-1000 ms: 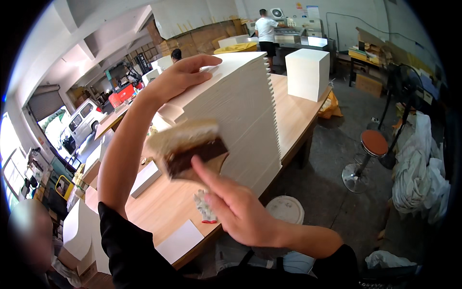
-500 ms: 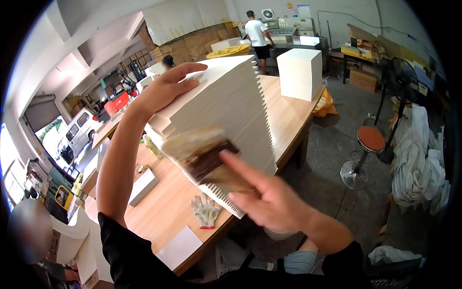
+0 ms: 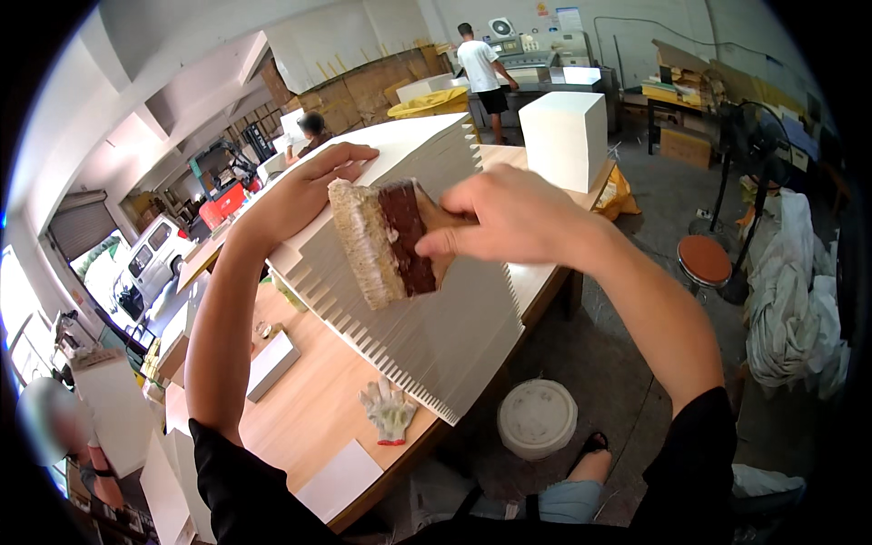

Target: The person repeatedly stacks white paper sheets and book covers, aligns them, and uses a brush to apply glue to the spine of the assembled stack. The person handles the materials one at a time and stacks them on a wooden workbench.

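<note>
A tall block of stacked white paper sheets [image 3: 454,318] stands on the wooden table [image 3: 300,400], with stepped, tooth-like edges down its sides. On its top far-left part lies my left hand [image 3: 304,186], fingers stretched out over the upper edge. My right hand [image 3: 527,213] is closed round the handle of a wide brush [image 3: 400,241] with pale bristles and a dark red-brown band. The brush is in front of the upper part of the block's side face, bristles toward the left; whether they touch the paper I cannot tell.
A work glove [image 3: 389,411], a white sheet [image 3: 341,480] and a small white block [image 3: 272,365] lie on the table. Another paper block [image 3: 563,141] stands at its far right end. A lidded bucket [image 3: 537,419] and a red-topped stool [image 3: 705,262] are on the floor. Other people are nearby.
My right hand has lifted the brush from the lower part of the block's face to its upper part and turned it. My left hand stays on top, shifted slightly.
</note>
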### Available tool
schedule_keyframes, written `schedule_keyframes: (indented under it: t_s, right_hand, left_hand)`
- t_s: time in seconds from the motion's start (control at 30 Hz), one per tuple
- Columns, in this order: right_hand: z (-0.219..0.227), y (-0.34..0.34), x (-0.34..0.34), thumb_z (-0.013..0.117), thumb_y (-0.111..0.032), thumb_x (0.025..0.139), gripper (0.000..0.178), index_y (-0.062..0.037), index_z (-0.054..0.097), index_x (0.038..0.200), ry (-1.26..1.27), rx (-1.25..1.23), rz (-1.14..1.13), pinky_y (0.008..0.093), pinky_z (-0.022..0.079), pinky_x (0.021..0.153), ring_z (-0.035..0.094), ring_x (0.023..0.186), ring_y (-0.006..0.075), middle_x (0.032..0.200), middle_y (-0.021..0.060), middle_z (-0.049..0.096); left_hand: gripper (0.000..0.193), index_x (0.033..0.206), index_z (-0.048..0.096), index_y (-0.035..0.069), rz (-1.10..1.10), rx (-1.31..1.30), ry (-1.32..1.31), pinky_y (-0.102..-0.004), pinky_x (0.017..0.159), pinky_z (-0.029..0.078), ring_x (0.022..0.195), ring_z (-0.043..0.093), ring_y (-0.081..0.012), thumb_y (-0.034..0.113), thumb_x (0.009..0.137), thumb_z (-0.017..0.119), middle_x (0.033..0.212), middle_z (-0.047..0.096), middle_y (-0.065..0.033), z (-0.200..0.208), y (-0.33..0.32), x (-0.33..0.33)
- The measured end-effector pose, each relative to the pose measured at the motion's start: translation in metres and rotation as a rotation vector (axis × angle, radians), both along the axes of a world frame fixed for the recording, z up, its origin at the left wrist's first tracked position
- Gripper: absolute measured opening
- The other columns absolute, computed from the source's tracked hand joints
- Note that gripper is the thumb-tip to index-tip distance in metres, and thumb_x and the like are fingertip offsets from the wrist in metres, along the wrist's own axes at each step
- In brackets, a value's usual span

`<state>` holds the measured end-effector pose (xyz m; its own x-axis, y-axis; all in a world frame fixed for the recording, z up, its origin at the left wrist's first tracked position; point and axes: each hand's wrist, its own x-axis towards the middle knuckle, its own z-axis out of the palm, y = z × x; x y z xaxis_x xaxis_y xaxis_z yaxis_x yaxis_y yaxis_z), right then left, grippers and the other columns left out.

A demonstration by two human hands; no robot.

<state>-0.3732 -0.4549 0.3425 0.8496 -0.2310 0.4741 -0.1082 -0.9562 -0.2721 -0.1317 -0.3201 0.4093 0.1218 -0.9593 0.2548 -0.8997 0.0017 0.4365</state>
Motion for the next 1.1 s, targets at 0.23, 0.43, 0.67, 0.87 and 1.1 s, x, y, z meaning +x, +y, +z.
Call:
schedule_keyframes:
  t_s: [0.23,0.43,0.67,0.87,1.1]
  right_hand:
    - [0.014,-0.166,-0.037,0.071,-0.056,0.091,0.054,-0.0048,0.073,0.076,-0.109,0.029,-0.449,0.0370,0.047,0.060,0.059,0.058,0.0167,0.062,0.0051,0.063]
    - [0.007,-0.102,-0.006,0.076,-0.060,0.087,0.059,-0.0040,0.064,0.073,0.015,0.287,-0.049,0.0305,0.043,0.048,0.052,0.050,0.0121,0.058,0.0027,0.057]
    - [0.015,-0.191,-0.044,0.073,-0.052,0.092,0.048,-0.0070,0.071,0.075,-0.088,0.004,-0.487,0.0278,0.040,0.049,0.053,0.050,0.0098,0.056,-0.0015,0.057]
    - [-0.008,-0.098,-0.008,0.079,-0.055,0.086,0.057,-0.0017,0.064,0.073,-0.104,0.065,0.029,0.0320,0.042,0.054,0.053,0.055,0.0138,0.059,0.0048,0.055]
    - [-0.015,-0.177,-0.037,0.072,-0.064,0.087,0.059,-0.0045,0.074,0.083,-0.169,-0.083,-0.522,0.0376,0.051,0.064,0.066,0.066,0.0215,0.069,0.0104,0.069]
  left_hand:
    - [0.041,0.146,0.055,0.013,-0.051,-0.009,-0.087,-0.0319,0.117,0.032,0.138,0.047,-0.0191,0.029,0.111,0.043,0.151,0.052,-0.0067,-0.004,-0.008,0.002]
    - [0.040,0.146,0.055,0.010,-0.003,0.022,-0.107,-0.0314,0.116,0.032,0.138,0.046,-0.0196,0.027,0.112,0.042,0.151,0.052,-0.0078,0.002,0.007,-0.001]
    - [0.040,0.146,0.054,0.009,-0.032,0.017,-0.075,-0.0331,0.118,0.032,0.140,0.046,-0.0206,0.026,0.112,0.040,0.152,0.050,-0.0102,0.001,-0.004,-0.008]
    - [0.040,0.143,0.055,0.003,-0.086,0.026,-0.060,-0.0347,0.118,0.034,0.139,0.047,-0.0227,0.024,0.111,0.041,0.149,0.052,-0.0119,-0.001,0.006,0.004]
    - [0.044,0.144,0.054,0.009,-0.131,0.029,-0.048,-0.0282,0.100,0.050,0.120,0.059,-0.0169,0.030,0.113,0.033,0.141,0.054,-0.0135,-0.006,-0.008,0.008]
